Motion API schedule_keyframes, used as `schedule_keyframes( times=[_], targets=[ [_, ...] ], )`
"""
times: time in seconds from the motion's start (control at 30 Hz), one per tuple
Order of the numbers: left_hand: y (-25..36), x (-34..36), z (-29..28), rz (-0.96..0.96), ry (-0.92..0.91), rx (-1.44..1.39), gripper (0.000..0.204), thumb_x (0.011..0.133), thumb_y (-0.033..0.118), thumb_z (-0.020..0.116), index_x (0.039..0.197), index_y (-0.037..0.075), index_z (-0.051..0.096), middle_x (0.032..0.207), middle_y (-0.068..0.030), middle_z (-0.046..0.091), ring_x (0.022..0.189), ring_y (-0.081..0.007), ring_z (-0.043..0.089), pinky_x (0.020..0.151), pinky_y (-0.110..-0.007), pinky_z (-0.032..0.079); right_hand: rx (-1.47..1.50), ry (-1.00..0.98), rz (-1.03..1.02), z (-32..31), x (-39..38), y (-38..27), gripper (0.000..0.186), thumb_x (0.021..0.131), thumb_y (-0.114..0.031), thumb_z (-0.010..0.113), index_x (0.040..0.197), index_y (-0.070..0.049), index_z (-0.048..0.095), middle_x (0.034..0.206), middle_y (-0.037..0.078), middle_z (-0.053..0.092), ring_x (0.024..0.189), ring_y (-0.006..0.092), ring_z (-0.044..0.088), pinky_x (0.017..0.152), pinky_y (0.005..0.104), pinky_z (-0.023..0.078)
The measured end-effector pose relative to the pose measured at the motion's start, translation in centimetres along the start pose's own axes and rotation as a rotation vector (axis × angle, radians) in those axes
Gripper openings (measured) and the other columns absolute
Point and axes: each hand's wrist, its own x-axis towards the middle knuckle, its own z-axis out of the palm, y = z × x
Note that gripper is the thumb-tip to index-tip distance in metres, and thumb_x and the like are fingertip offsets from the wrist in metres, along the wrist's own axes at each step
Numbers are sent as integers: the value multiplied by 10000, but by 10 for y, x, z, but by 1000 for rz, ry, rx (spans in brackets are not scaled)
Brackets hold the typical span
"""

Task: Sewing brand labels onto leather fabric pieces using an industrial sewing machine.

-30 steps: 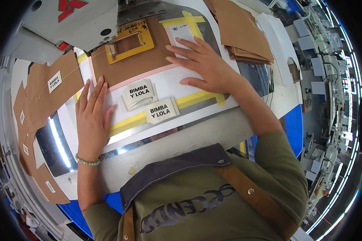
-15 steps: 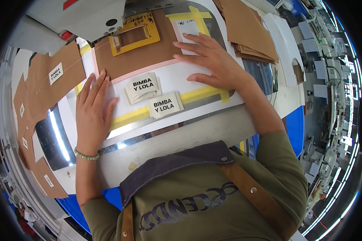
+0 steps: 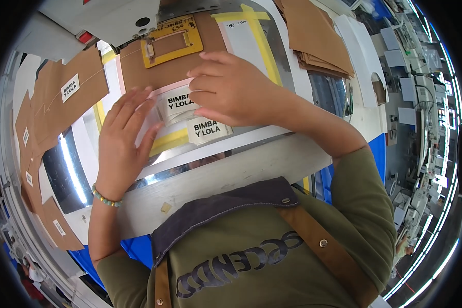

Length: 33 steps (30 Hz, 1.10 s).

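Observation:
My left hand (image 3: 126, 136) lies with fingers extended at the lower left corner of a brown panel (image 3: 138, 74) edged by a pink strip. My right hand (image 3: 233, 90) reaches over the right end of a stack of white printed labels (image 3: 175, 100), its curved fingers and thumb apart at the labels' edge. Whether it touches the top label is not clear. Just below sits a second stack of white labels (image 3: 205, 131), partly under my right hand's shadow side. On the panel rests a yellow rectangular frame (image 3: 190, 50), beneath a sewing machine head (image 3: 102, 20).
Brown panels with sewn white labels (image 3: 69, 87) spread to the left, a thread running from one toward the machine. Plain brown panels (image 3: 318, 41) are piled at the upper right. Yellow tape (image 3: 264, 46) borders the white template. Blue bins (image 3: 377, 159) show beside the table.
My right hand has moved left from the template's right side to the upper label stack. My left hand has shifted slightly, its fingers now nearer the labels.

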Motion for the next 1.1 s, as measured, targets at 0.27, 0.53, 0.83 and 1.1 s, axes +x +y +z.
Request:
schedule_keyframes(
  times=[0.27, 0.53, 0.83, 1.1],
  targets=[
    [-1, -1, 16, 87, 22, -45, 474, 856, 9, 809, 1321, 34, 723, 1396, -131, 712, 1372, -373, 623, 1130, -476, 530, 21, 77, -11, 6, 1, 5, 116, 886, -167, 755, 822, -71, 743, 835, 53, 686, 891, 259, 691, 1063, 457, 541],
    [-4, 4, 9, 82, 43, -69, 430, 849, -13, 803, 1274, 23, 744, 1360, -131, 730, 1324, -371, 653, 1098, -459, 549, 109, -29, 100, -16, 12, 19, 123, 900, -159, 728, 811, -76, 742, 850, 65, 715, 851, 281, 696, 848, 432, 573],
    [-7, 24, -4, 62, 133, -91, 444, 896, 0, 791, 1333, 14, 714, 1422, -133, 707, 1326, -376, 652, 1098, -450, 547, -574, 291, -107, 5, 45, 64, 53, 825, -143, 736, 797, -101, 753, 855, 29, 712, 904, 245, 704, 953, 422, 567],
    [-18, 53, 22, 102, 17, 123, 671, 969, 174, 767, 1577, 30, 524, 1670, -121, 507, 1523, -402, 465, 1229, -504, 424, -389, 48, 49, 28, 40, 66, 194, 934, -197, 735, 1070, -64, 774, 1106, 35, 768, 1098, 233, 700, 1068, 398, 533]
  ],
)
